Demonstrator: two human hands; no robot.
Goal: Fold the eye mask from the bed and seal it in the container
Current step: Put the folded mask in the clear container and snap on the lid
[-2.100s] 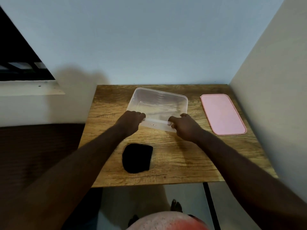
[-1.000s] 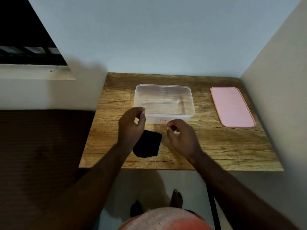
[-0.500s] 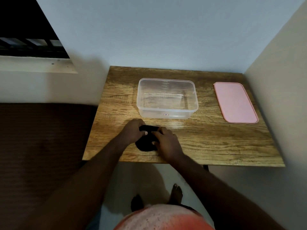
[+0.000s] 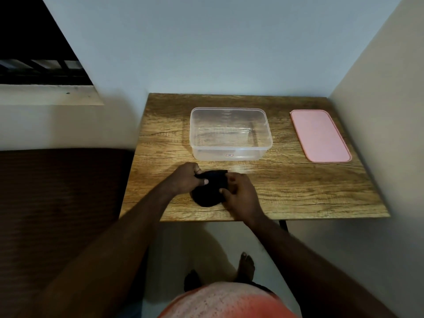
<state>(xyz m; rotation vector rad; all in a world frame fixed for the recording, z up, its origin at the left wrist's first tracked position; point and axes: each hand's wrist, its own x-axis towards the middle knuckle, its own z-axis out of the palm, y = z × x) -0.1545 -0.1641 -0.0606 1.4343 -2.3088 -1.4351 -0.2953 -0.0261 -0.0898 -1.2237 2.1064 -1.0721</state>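
black eye mask [image 4: 210, 191] — folded, on the wooden table [image 4: 298, 193] near its front edge | left hand [image 4: 184, 180] grips its left side, thumb curled on top | right hand [image 4: 241, 195] pinches its right edge, apparently | clear container [image 4: 230, 134] open just beyond | pink lid [image 4: 320, 135] flat, far right — well apart

Single wide-angle head view, steeply down and forward over the table [image 4: 298, 191] from its near edge.
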